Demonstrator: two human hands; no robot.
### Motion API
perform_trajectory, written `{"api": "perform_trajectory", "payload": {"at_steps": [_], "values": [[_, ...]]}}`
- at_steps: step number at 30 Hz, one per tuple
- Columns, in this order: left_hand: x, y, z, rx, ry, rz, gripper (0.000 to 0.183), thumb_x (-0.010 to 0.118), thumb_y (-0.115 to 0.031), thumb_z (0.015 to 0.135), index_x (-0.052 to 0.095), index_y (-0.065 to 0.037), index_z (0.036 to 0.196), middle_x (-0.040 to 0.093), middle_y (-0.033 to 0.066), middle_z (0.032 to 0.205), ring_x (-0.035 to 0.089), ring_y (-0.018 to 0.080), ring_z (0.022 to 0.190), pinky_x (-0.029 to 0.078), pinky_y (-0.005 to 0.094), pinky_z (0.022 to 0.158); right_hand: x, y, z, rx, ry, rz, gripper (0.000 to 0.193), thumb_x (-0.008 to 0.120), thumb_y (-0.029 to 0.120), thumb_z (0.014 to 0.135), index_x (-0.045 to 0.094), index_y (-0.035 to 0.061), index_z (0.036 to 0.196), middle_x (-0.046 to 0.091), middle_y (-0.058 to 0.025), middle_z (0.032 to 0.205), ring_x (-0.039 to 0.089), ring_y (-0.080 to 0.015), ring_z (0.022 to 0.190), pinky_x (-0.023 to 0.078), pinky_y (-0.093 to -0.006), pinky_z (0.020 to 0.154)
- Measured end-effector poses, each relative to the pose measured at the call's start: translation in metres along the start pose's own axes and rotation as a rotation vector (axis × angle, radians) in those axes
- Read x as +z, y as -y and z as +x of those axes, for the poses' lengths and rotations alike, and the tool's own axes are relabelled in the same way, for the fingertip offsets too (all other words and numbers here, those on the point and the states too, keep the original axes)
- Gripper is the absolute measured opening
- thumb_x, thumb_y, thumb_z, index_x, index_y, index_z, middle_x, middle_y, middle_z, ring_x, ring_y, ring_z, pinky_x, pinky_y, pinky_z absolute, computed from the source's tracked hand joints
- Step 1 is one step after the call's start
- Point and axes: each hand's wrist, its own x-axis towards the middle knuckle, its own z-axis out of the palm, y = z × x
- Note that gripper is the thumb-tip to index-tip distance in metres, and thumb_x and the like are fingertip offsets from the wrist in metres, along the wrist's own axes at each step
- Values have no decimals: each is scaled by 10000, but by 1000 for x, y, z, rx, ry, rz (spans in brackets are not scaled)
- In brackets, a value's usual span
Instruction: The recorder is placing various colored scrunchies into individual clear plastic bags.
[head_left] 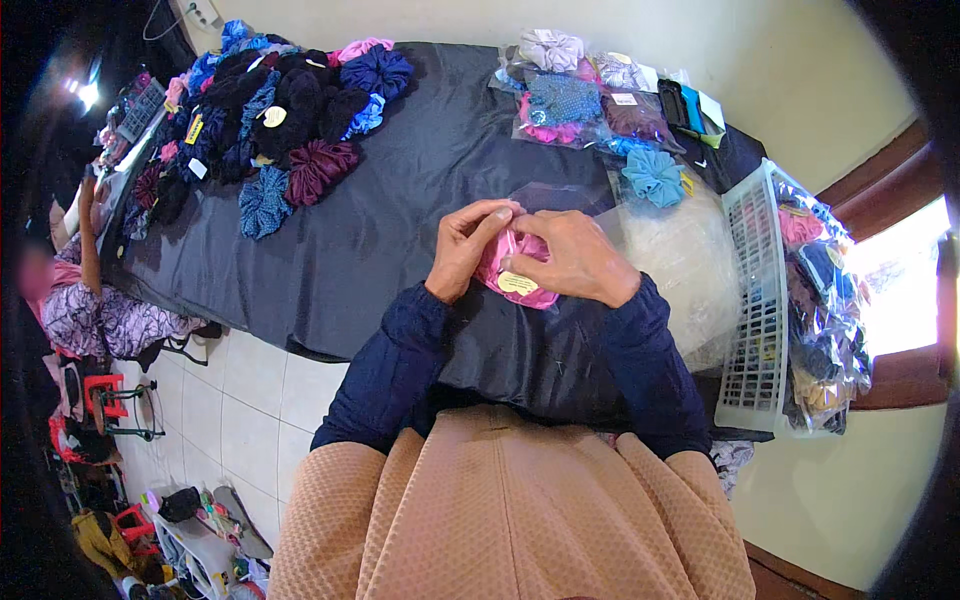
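Note:
A pink scrunchie (527, 246) lies in a clear plastic bag (548, 200) on the black-covered table, just in front of me. On its near side shows a cream paper tag (518, 284). My left hand (462, 252) is closed in a pinch on the bag's upper edge. From the right, my right hand (585, 258) reaches over the bag, its fingers bent and gripping the bag beside the left fingertips. Both hands partly cover the scrunchie.
Loose scrunchies (285, 110) are heaped at far left. Bagged scrunchies (565, 100) and a light blue scrunchie (653, 177) lie at far right. Clear plastic bags (690, 270) are stacked beside a white basket (752, 300) of packed scrunchies. Another person (90, 300) sits at the left.

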Motion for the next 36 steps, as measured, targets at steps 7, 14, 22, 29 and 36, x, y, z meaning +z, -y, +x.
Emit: {"api": "perform_trajectory", "payload": {"at_steps": [7,14,22,29,36], "values": [[-5,-4,3,-224,4,-180,217,608,-119,903,644,4,1078,665,35,990,605,90,891,479,237,820,4,-3,-2,-2,-163,156,342,645,262,765,645,9,996,647,-194,915,618,-367,833,482,-432,771],[-19,9,12,-222,-164,-327,199,618,-168,906,645,-33,1049,645,-28,918,571,48,820,455,203,748,36,-33,-15,96,-1035,3,383,667,123,800,580,7,1154,606,-142,1091,579,-263,997,430,-363,893],[-22,3,11,-296,-151,-390,178,623,-195,901,643,-68,1025,612,-58,854,553,42,780,444,204,723,63,-62,-18,440,-873,1016,364,527,258,936,570,-14,1175,633,-90,999,576,-136,857,453,-259,738],[-21,2,8,-317,-59,-301,180,614,-205,908,635,-72,1026,624,-43,887,565,51,796,449,206,747,62,-54,-19,425,-797,944,230,565,178,919,657,-21,989,639,-22,867,552,-78,766,433,-206,699],[-7,0,9,-203,-121,-191,184,634,-135,887,638,-37,1043,650,-4,938,582,59,863,450,204,775,63,-53,-20,384,-830,873,128,585,95,903,652,-12,923,624,0,839,535,-61,758,428,-206,696]]}}
